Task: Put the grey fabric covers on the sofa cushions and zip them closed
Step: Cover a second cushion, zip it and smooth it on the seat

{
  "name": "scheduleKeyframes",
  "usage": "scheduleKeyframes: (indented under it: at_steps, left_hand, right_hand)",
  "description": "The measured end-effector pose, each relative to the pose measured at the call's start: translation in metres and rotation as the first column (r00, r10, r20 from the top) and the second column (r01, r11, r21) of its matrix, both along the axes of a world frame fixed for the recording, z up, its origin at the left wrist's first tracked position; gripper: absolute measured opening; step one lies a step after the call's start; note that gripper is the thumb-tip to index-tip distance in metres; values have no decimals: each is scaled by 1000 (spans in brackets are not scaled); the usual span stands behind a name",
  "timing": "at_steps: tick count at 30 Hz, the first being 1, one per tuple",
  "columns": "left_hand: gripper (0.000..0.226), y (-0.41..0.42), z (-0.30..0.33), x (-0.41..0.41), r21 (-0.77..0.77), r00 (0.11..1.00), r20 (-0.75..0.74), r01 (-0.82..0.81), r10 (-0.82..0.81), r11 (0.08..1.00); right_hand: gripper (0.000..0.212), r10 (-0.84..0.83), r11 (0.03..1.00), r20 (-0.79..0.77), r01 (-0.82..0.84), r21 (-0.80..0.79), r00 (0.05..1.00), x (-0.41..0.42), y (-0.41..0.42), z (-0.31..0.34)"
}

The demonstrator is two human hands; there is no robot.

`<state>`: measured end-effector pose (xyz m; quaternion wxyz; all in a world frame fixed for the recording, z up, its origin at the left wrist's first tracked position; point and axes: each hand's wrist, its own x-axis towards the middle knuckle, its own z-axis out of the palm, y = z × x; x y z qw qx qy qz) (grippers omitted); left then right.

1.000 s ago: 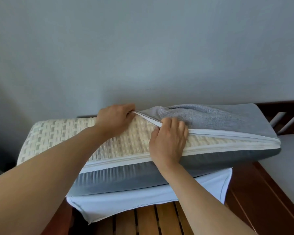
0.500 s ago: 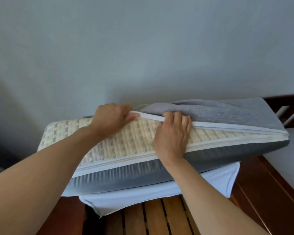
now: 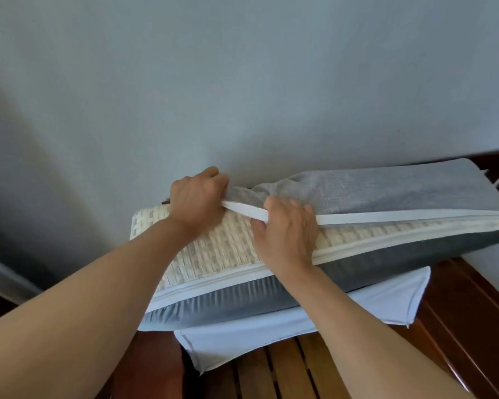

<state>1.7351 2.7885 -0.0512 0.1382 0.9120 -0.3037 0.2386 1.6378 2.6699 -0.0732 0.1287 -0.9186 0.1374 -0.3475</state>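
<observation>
A long sofa cushion with a cream woven surface lies across the wooden frame. The grey fabric cover wraps its right part and its underside, with a white zipper edge open along the top. My left hand grips the bunched end of the cover's upper edge at the cushion's far side. My right hand pinches the white zipper edge a little to the right, palm resting on the woven face. The cushion's left end is bare.
A pale blue cloth lies under the cushion on the slatted wooden sofa base. A plain wall rises right behind. Another pale cushion shows at the right edge, beside the dark wooden frame.
Both hands have drawn the cover's upper edge leftward along the cushion. More of the woven face is covered, and the bare left end looks shorter.
</observation>
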Motion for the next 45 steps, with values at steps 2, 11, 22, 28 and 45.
scheduleKeyframes:
  at_steps: [2, 11, 22, 28, 45]
  left_hand:
    - [17, 7, 0, 1, -1, 992, -107, -66, 66, 998]
    - [17, 69, 8, 32, -3, 783, -588, -251, 202, 968]
    - [44, 79, -23, 21, -575, 867, -482, -204, -127, 792]
    - [44, 90, -29, -7, -527, 983, -173, -149, 66, 837]
    - [22, 105, -46, -42, -542, 872, -356, -485, 336, 686]
  right_hand:
    - [31, 9, 1000, 22, -9, -14, 1000, -5, -2, -3]
    - [21, -64, 997, -83, 59, -55, 995, 9, 23, -7]
    - [26, 61, 985, -3, -60, -160, 998, 42, 68, -15]
    - [13, 182, 978, 41, -176, -112, 982, 50, 67, -12]
    - [21, 172, 971, 28, -165, -174, 985, -13, 85, -29]
